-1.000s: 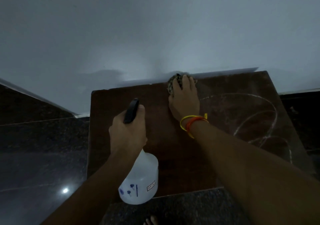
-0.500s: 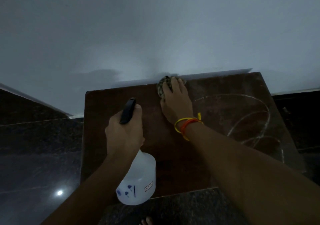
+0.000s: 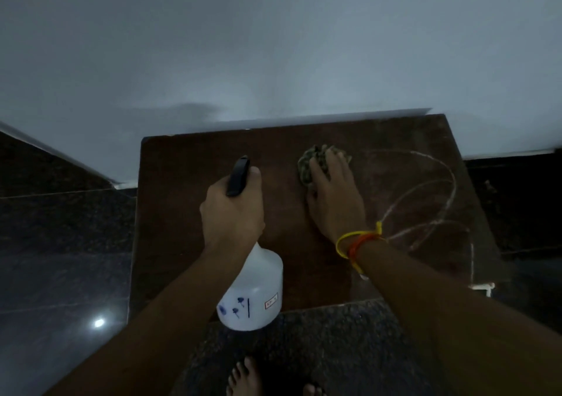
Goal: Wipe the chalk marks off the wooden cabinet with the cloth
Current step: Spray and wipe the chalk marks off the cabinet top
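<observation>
Wooden cabinet (image 3: 188, 213) top, dark and dull — the right hand (image 3: 334, 201) presses the bunched cloth (image 3: 313, 161) flat-fingered near the back edge, just left of the chalk marks (image 3: 431, 191). Left hand (image 3: 232, 213) grips the spray bottle (image 3: 252, 292) by its trigger head. Best play now, I'd say: firm pressure, overlapping strokes rightward across those loops — no skipping the faint streaks. Pale wall (image 3: 273, 45) behind, dark polished floor (image 3: 54, 274) all around, bare toes below.

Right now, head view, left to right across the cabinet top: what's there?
Left hand gripping the spray bottle → crumpled cloth under the right hand → wrist bands → chalk marks on the wooden cabinet.
</observation>
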A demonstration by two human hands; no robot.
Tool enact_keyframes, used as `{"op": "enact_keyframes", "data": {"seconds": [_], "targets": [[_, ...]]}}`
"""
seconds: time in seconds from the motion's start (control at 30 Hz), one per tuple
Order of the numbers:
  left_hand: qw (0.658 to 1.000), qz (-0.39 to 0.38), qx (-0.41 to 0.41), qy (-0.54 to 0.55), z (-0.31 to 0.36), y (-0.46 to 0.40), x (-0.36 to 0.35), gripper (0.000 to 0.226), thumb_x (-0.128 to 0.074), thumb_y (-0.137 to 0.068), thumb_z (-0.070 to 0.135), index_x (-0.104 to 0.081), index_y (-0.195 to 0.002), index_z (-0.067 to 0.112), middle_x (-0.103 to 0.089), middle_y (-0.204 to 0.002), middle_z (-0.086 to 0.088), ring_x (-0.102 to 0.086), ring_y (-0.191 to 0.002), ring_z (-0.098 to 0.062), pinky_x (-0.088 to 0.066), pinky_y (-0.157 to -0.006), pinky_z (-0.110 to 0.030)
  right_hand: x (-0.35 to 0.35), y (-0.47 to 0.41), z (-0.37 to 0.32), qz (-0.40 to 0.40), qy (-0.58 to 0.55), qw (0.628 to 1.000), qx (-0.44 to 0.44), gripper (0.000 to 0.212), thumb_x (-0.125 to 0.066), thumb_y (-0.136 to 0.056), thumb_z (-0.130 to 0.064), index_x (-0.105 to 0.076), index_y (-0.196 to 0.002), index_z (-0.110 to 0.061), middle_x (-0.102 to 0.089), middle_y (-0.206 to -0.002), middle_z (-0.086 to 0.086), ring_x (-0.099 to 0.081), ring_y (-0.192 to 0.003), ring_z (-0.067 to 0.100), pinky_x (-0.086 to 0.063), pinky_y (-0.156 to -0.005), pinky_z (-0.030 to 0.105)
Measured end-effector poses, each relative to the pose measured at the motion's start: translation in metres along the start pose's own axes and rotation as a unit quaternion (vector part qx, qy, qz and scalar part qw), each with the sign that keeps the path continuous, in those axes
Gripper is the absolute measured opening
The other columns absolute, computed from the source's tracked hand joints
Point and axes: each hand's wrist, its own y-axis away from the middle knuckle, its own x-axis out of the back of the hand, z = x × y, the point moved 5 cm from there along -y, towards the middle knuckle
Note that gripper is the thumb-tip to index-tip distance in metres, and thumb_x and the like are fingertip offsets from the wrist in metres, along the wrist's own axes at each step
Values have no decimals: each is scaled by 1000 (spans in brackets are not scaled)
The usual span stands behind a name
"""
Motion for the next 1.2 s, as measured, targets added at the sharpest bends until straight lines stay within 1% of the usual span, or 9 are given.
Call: {"op": "enact_keyframes", "data": {"seconds": [0.13,0.27,0.33,0.53,0.63,0.7,0.83,0.93,1.2], "targets": [[1000,1,-12,-15,5,9,-6,24,-54,-97,42,-56,-79,26,-63,-76,-4,-60,-57,-17,-48,-54,-29,7,8,14,-11,21,998,57,54,-38,-85,-30,-52,-131,-6,-43,-139,26,-38,-131,45,-34,-106,50],[1000,9,-19,-18,-3,20,-7,24,-53,-97,42,-56,-79,27,-63,-75,-3,-60,-59,-16,-47,-53,-27,15,7,51,6,26,998,-56,52,-48,-87,-22,-45,-137,-7,-32,-147,25,-26,-137,43,-23,-115,46],[1000,11,-14,-24,-7,26,-8,24,-53,-97,43,-56,-80,27,-63,-77,-3,-60,-60,-16,-46,-52,-26,17,25,46,22,18,998,-64,53,-49,-85,-23,-47,-135,-6,-34,-146,26,-28,-136,44,-26,-114,48],[999,7,-18,-34,-11,50,-23,27,-54,-97,44,-59,-78,25,-64,-74,-5,-62,-58,-19,-56,-61,-33,5,107,-12,-13,-19,999,27,54,-66,-78,-18,-54,-129,-5,-46,-139,24,-40,-130,44,-40,-101,54],[999,8,-26,-42,-12,61,-30,29,-53,-97,44,-56,-74,27,-65,-74,-6,-63,-58,-20,-58,-66,-36,7,123,-1,-17,-9,998,55,50,-55,-82,-23,-54,-129,-7,-46,-139,23,-40,-130,44,-42,-99,55],[999,3,-26,-43,-14,67,-34,28,-53,-97,44,-56,-75,27,-64,-74,-6,-63,-57,-20,-57,-65,-35,17,127,24,-11,-5,1000,24,51,-44,-83,-26,-53,-131,-9,-43,-142,22,-37,-132,43,-42,-99,52],[998,5,-27,-49,-18,77,-36,29,-53,-97,46,-54,-74,29,-65,-76,-7,-64,-60,-25,-60,-69,-40,26,134,57,-6,12,998,-55,60,-64,-82,-17,-45,-138,-11,-30,-150,19,-23,-140,40,-37,-106,52],[998,6,-33,-52,-20,84,-37,30,-53,-97,45,-52,-71,30,-65,-75,-7,-65,-61,-27,-60,-70,-41,23,141,45,2,-3,997,-78,60,-66,-80,-17,-47,-136,-8,-32,-149,22,-25,-138,43,-34,-108,53],[998,-4,-36,-61,-26,99,-44,30,-53,-97,44,-54,-73,27,-66,-78,-10,-65,-63,-26,-58,-68,-39,12,173,9,-26,-28,999,37,65,-75,-76,-18,-49,-134,-7,-40,-143,24,-34,-133,46,-42,-99,57]]}}
